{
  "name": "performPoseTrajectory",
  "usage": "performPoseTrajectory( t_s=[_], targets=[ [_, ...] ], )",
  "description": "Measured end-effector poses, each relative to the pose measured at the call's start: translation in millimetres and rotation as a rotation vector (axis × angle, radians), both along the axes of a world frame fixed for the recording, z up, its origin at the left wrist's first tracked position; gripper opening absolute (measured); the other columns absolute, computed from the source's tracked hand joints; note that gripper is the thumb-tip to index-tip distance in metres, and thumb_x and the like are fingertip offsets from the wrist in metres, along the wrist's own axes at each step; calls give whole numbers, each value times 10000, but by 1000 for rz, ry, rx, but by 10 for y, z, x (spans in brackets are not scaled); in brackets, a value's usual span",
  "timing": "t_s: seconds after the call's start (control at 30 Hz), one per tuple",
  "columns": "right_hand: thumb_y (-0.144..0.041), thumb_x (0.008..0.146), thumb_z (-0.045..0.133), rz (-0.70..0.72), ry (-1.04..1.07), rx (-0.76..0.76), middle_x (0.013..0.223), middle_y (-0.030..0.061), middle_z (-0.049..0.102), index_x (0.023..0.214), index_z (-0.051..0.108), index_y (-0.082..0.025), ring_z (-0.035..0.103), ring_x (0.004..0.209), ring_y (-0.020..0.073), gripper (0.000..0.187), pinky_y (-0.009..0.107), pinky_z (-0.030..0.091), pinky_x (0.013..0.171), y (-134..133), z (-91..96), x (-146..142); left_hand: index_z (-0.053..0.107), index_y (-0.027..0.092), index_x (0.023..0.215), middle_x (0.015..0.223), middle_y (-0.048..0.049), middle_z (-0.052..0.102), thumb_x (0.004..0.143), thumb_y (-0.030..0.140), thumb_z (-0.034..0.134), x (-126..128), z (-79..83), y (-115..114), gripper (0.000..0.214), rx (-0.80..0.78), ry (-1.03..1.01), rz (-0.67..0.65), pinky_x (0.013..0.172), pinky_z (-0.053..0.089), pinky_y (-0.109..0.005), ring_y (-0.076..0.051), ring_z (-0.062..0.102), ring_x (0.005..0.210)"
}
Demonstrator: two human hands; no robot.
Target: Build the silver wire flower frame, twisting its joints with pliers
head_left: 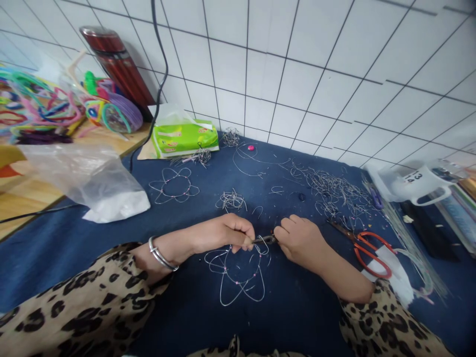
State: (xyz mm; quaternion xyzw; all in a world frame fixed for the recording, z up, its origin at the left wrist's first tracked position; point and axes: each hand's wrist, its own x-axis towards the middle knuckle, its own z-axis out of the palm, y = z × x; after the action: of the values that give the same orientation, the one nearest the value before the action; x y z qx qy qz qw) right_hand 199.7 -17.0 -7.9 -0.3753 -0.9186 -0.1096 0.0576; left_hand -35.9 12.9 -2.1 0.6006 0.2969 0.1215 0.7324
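Observation:
Over the blue cloth, my left hand (236,234) pinches the upper edge of a wire flower (238,282), a ring with looped wire petals and small pink beads. My right hand (299,242) is closed around pliers (268,239), whose dark metal jaws reach to the wire at my left fingertips. The handles are mostly hidden inside my right fist. Below my hands the petals hang or lie toward me; I cannot tell whether they touch the cloth. Another wire flower (174,186) lies flat to the left, beyond my left forearm.
Wire scraps (334,191) heap at the right, near orange-handled scissors (374,253) and a white measuring jug (424,183). A smaller wire tangle (232,200) lies ahead of my hands. Leftward are a green tissue pack (186,139), a plastic bag (107,183) and a red thermos (119,69). A tiled wall rises behind.

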Motion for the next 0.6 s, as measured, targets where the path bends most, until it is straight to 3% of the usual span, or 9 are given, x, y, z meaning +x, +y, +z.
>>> performPoseTrajectory(
  t_s=[0.3, 0.6],
  targets=[
    [-249, 835, 461, -35, 38, -31, 696, 15, 479, 709, 482, -190, 374, 678, 151, 141, 297, 205, 570, 12, -46, 23, 645, 107, 778, 695, -11, 596, 776, 190, 585, -2, 1, -6, 102, -54, -51, 48, 543, 390, -202, -72, 489, 552],
    [-320, 846, 453, -159, 172, -332, 716, -12, 510, 725, 456, -189, 446, 681, 114, 179, 238, 273, 606, -33, -15, 0, 612, 142, 872, 717, 19, 573, 811, 222, 555, -13, 77, 8, 116, 127, 17, 70, 578, 426, -211, -71, 529, 565]
  ],
)
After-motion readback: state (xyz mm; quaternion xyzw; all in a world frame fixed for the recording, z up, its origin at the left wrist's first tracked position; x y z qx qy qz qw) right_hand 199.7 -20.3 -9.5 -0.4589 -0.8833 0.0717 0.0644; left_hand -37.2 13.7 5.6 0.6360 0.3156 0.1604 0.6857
